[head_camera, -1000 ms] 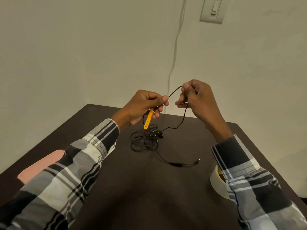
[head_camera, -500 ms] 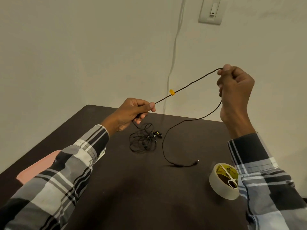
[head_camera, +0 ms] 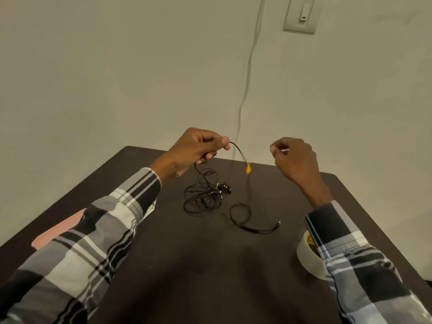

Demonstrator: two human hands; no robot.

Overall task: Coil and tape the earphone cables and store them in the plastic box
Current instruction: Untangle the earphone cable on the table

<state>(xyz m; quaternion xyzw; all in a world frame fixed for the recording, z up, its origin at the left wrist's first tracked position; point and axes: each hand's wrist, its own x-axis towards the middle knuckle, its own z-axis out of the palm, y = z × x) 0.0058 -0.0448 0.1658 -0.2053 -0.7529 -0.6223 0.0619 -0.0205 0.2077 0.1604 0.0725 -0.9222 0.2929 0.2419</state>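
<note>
Overhead, two hands (head_camera: pixel 196 148) (head_camera: pixel 294 157), one cable (head_camera: pixel 238 150), one tape roll (head_camera: pixel 308 260).

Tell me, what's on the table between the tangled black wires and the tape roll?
In the head view, a loose cable loop ending in a plug lies there.

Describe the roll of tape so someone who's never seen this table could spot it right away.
Start at the dark brown table and follow its right edge toward the near corner. There, partly hidden under the plaid sleeve of the right arm, stands the tape roll. It is a thick, pale ring with a yellow-marked core, unlike the thin black earphone cables tangled mid-table.
</note>
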